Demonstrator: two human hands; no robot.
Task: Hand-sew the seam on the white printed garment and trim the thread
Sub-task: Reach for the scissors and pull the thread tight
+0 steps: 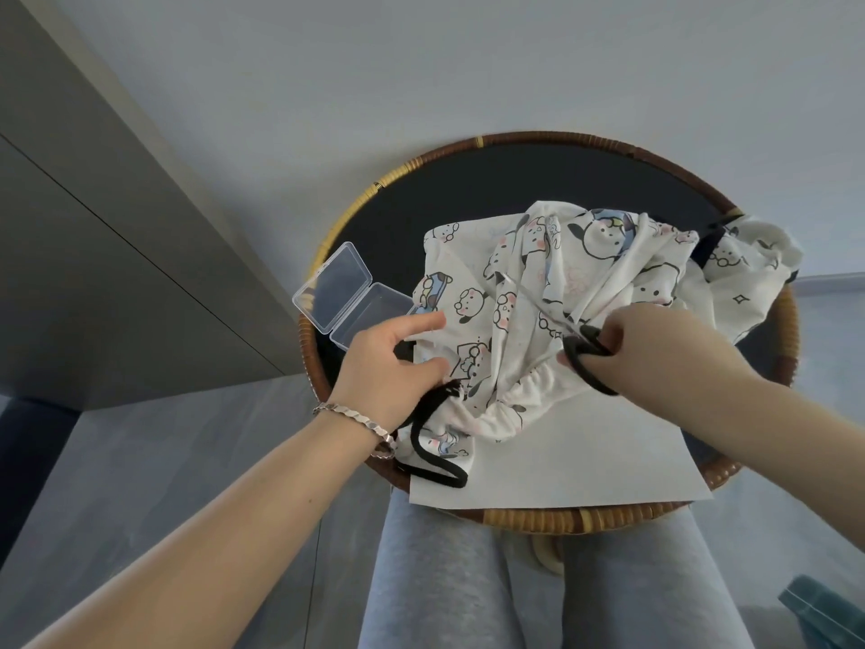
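Observation:
The white printed garment (pixel 538 292), covered in cartoon dogs, lies crumpled on a white paper sheet (pixel 585 461) on the round table (pixel 468 189). Its gathered waistband faces me, and a black drawstring (pixel 430 456) trails off its left end. My left hand (pixel 388 367) rests on the garment's left edge, index finger and thumb stretched out over the fabric. My right hand (pixel 655 348) grips the black handles of a pair of scissors (pixel 587 363) at the bunched cloth in the middle; the blades are hidden. I see no needle or thread.
An open clear plastic box (pixel 346 292) sits at the table's left, just beyond my left hand. The table has a woven rattan rim (pixel 561 517) against my grey-trousered knees. A teal object (pixel 828 611) lies on the floor at bottom right. A grey cabinet stands to the left.

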